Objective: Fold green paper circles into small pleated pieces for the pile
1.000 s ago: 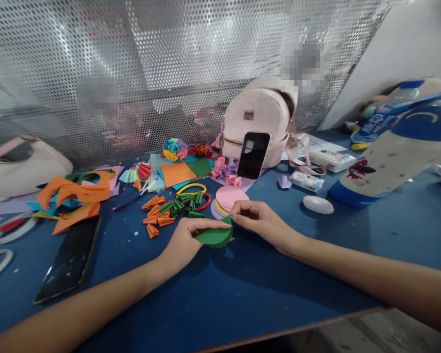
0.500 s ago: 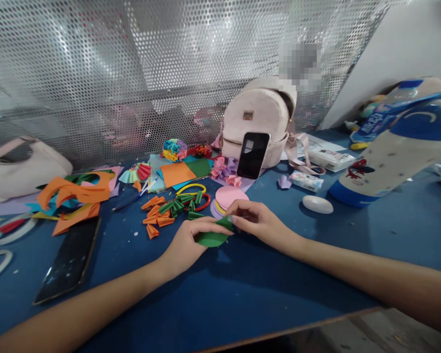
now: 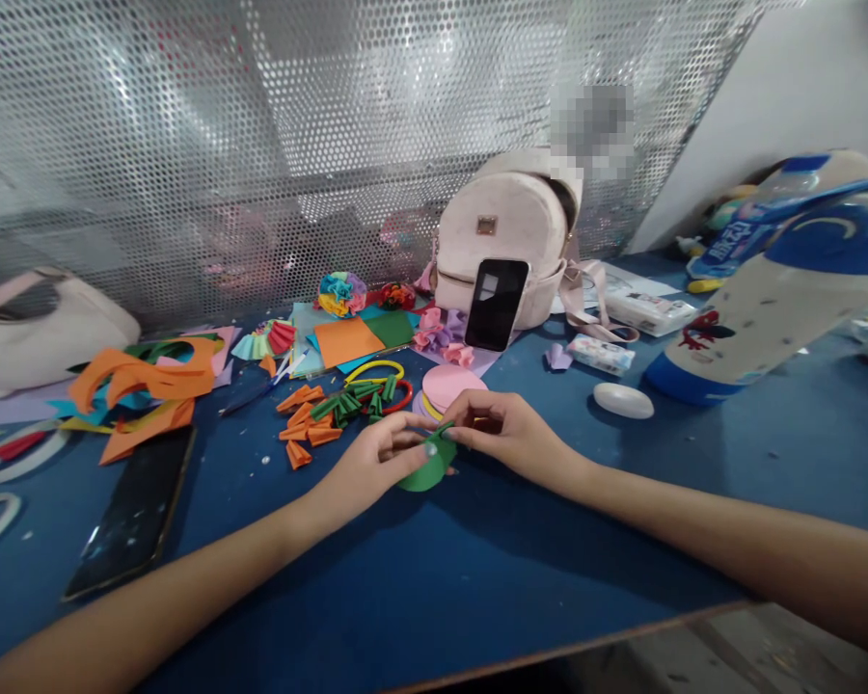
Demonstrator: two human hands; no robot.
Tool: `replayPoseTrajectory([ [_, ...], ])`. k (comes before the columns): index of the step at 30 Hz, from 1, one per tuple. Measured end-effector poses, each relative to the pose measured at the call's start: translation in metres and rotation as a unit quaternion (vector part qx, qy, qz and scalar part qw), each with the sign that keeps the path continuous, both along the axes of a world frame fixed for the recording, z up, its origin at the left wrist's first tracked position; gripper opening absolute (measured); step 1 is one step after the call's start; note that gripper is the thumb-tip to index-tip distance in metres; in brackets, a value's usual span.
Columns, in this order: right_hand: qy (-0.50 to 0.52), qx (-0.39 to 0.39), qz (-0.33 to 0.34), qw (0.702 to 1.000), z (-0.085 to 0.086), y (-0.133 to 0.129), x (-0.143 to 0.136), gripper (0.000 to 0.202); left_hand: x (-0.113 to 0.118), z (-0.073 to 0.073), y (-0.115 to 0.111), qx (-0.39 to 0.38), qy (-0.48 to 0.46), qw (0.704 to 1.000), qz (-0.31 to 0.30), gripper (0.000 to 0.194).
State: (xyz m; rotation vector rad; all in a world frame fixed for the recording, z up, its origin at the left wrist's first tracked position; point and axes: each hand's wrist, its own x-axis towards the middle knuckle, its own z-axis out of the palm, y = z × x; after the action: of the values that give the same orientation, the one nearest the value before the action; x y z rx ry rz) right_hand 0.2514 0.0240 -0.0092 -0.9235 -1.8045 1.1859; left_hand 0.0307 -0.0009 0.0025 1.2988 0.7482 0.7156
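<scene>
A round green paper piece [image 3: 426, 474] is held just above the table between my two hands. My left hand [image 3: 376, 458] grips its left side, thumb across the face. My right hand [image 3: 502, 431] pinches the upper right edge, where the paper is bent into a small fold. Behind my right hand lies a stack of pink, yellow and purple paper circles [image 3: 454, 384]. Folded orange paper pieces [image 3: 305, 419] and folded green paper pieces [image 3: 354, 403] are heaped left of the stack, beside yellow and red rings.
A dark phone [image 3: 134, 516] lies at the left under orange paper scraps [image 3: 145, 376]. Another phone [image 3: 497, 304] leans on a pale backpack [image 3: 502, 226]. To the right are a white oval object [image 3: 623, 400] and a large bottle [image 3: 767, 308]. The blue table's front edge [image 3: 585, 655] runs below.
My left hand has shifted its grip, bringing the thumb onto the front of the green paper. The paper's upper edge now stands more folded at my right fingertips.
</scene>
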Motion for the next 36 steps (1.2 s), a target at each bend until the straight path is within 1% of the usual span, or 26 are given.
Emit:
replayPoseTrajectory([
  [3,-0.003,0.013,-0.002,1.0,0.0002,-0.0021,-0.0015,0.018,0.002,0.0051,0.001,-0.021,0.036,0.999,-0.015,0.036],
  [7,-0.008,0.03,-0.004,1.0,0.0009,-0.0027,-0.0013,0.015,0.0024,0.0085,0.0007,-0.041,0.034,0.999,-0.014,0.036],
  [27,-0.015,0.053,-0.002,0.998,0.0009,-0.0025,-0.0008,0.017,0.0026,0.0017,0.0014,-0.041,0.032,0.999,-0.001,0.035],
  [33,-0.019,0.05,0.005,0.999,-0.0006,-0.0029,-0.0005,0.02,0.0041,0.0017,0.0001,-0.034,0.028,0.999,0.004,0.031],
  [36,-0.039,0.056,0.011,0.998,0.0011,-0.0066,-0.0022,0.02,0.0057,0.0022,-0.0014,-0.023,0.041,0.999,0.01,0.026],
])
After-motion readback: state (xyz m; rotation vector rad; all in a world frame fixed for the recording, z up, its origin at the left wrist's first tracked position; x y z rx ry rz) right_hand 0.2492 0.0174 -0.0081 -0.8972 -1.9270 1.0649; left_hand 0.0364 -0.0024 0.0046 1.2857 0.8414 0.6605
